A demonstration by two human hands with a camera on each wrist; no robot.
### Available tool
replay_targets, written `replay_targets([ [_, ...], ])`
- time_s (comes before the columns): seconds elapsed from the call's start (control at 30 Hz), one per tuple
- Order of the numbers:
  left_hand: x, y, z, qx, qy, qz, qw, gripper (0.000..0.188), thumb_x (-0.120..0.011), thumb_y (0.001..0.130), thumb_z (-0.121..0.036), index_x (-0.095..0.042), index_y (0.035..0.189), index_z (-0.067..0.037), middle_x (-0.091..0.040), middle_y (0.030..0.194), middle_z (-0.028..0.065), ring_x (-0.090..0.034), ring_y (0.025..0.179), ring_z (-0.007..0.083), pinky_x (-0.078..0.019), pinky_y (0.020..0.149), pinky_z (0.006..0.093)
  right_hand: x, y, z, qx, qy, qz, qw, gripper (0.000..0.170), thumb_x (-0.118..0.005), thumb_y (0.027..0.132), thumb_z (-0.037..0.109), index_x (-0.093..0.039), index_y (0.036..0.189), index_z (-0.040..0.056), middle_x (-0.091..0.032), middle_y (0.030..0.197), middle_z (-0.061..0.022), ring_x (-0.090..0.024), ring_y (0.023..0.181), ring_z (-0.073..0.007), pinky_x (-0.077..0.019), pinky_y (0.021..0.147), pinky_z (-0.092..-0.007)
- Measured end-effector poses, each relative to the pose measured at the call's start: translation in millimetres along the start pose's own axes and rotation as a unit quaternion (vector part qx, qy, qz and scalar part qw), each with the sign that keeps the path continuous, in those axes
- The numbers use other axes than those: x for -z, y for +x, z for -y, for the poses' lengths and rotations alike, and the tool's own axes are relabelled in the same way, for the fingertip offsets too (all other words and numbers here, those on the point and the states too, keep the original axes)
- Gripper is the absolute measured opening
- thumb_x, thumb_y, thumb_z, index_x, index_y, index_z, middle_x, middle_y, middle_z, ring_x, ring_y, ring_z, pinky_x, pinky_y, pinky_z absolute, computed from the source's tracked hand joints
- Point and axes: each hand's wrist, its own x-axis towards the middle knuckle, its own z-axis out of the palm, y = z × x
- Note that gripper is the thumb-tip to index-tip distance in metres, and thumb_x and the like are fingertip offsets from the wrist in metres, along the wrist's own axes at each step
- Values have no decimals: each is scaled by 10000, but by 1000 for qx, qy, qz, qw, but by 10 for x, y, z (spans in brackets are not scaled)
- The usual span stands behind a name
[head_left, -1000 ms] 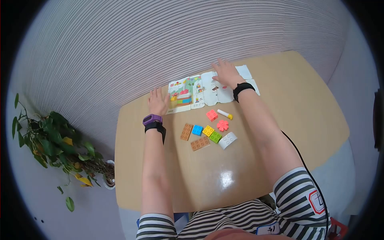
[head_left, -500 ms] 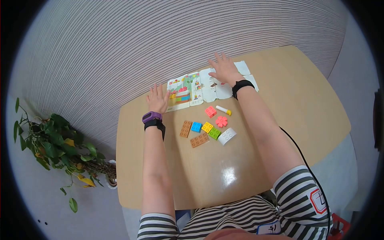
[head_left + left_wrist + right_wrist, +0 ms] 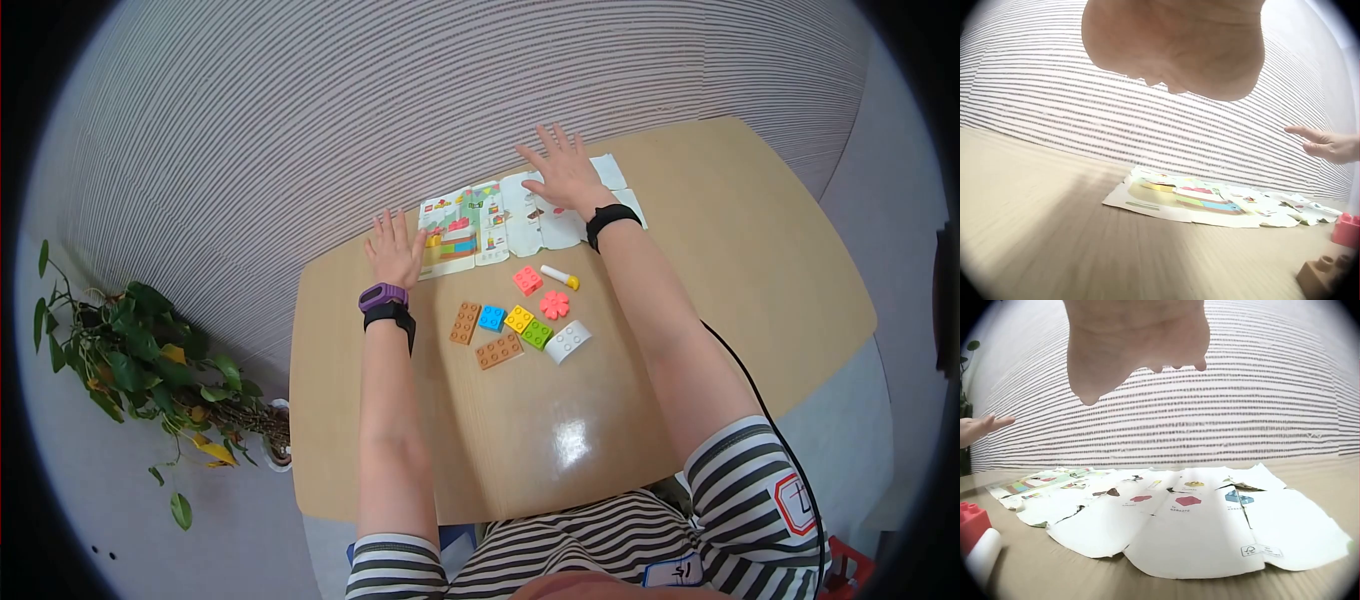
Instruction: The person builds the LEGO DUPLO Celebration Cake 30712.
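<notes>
Left hand [image 3: 396, 257] and right hand [image 3: 566, 181], fingers spread and empty, hover about the instruction leaflet [image 3: 520, 228], presumably pre-assembly; taking toy bricks [image 3: 519, 319] would require reaching nearer.

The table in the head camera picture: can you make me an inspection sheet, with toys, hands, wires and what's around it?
Surface: pale tabletop with a bright glare spot.
Job's things: printed paper sheet, torn along some folds; two brown bricks, blue brick, yellow brick, green brick, pink brick, white curved brick, pink flower, white stick with a yellow end.
Clutter: nothing seen.
Hands: left hand and right hand raised, fingers spread, holding nothing.
Cables: black cable beside the right arm.
Surroundings: ribbed wall behind the table; leafy plant to its left.
</notes>
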Motion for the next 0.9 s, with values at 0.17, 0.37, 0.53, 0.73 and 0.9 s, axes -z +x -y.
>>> replay_targets([
  [0.17, -31, -2, 11, -9, -6, -14, 1000, 655, -313, 956, -521, -237, 1464, -115, -121, 1544, 124, -95, 1424, 312, -85, 1107, 557, -1, -13, -17, 0, -3, 6, 1000, 604, -506, 876, 517, -344, 1413, 293, -220, 1504, -140, -187, 1385, -357, -179, 1100, -557],
  [0.37, -54, -4, 2, -9, -7, -17, 1000, 653, -321, 955, -519, -236, 1465, -120, -124, 1543, 125, -90, 1425, 310, -84, 1108, 557, 8, -27, -41, -3, 3, 14, 1000, 601, -506, 876, 514, -346, 1412, 293, -200, 1513, -134, -165, 1398, -341, -165, 1108, -552],
  [0.53, -76, 8, -4, -14, -18, -27, 999, 686, -343, 939, -540, -255, 1459, -101, -148, 1534, 149, -110, 1421, 319, -93, 1101, 565, -7, -49, -71, 2, 6, 9, 1000, 597, -512, 875, 510, -352, 1408, 292, -195, 1517, -134, -164, 1399, -340, -164, 1110, -550],
  [0.73, -65, -6, -48, -10, -13, -31, 999, 687, -343, 938, -544, -257, 1457, -102, -150, 1533, 147, -115, 1420, 315, -99, 1100, 568, -61, -61, -110, 16, 13, -12, 1000, 571, -535, 861, 499, -412, 1372, 278, -235, 1499, -138, -194, 1387, -344, -167, 1104, -565],
  [0.9, -137, 0, -4, -16, -6, -46, 999, 685, -343, 938, -546, -259, 1456, -106, -146, 1535, 142, -111, 1421, 311, -106, 1099, 570, -82, -81, -113, 24, 7, -14, 1000, 559, -526, 864, 501, -420, 1367, 280, -241, 1495, -139, -199, 1383, -348, -154, 1105, -574],
])
